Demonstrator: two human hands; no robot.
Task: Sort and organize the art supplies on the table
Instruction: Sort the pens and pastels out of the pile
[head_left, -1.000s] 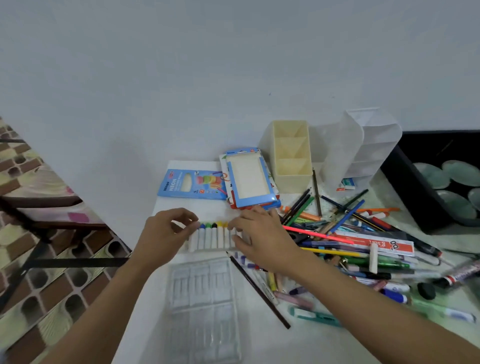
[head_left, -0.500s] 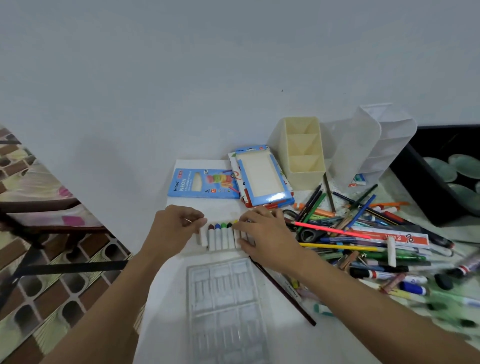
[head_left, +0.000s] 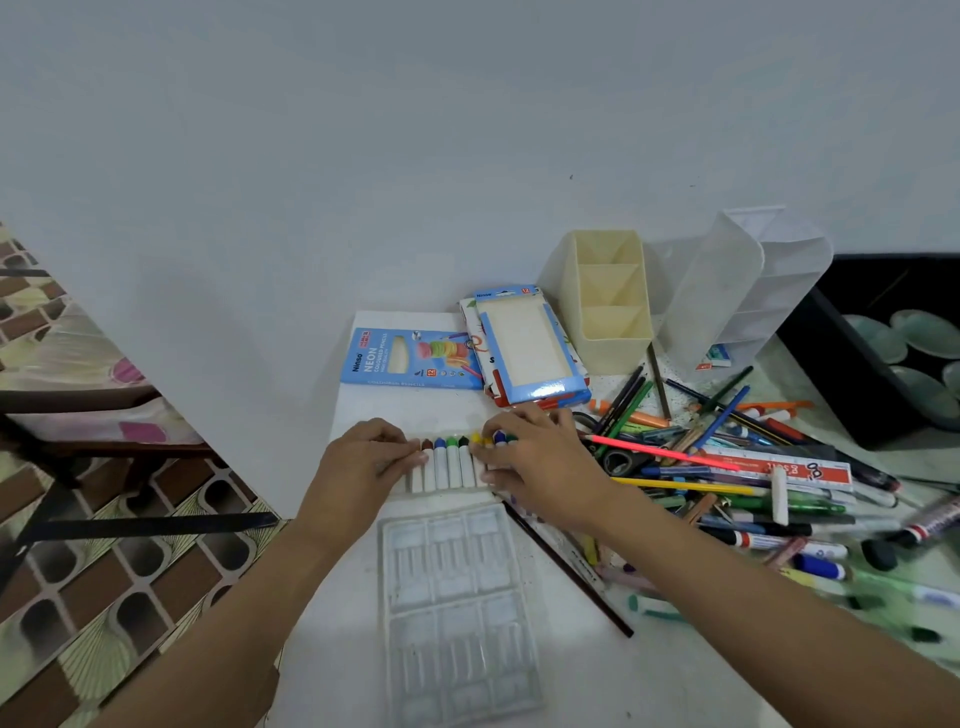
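Hands (head_left: 363, 467) (head_left: 543, 470) gripping crayons (head_left: 448, 467), table edge (head_left: 342, 415) leftward

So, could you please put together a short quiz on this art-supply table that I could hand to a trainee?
1. True or false: the clear plastic tray nearest the person already holds crayons.
2. Multiple choice: the row of crayons lies A) between the left hand and the right hand; B) inside a black bin; C) on top of a ruler.
3. Fill in: the cream organizer shows ___ compartments.
Key: 1 false; 2 A; 3 three.
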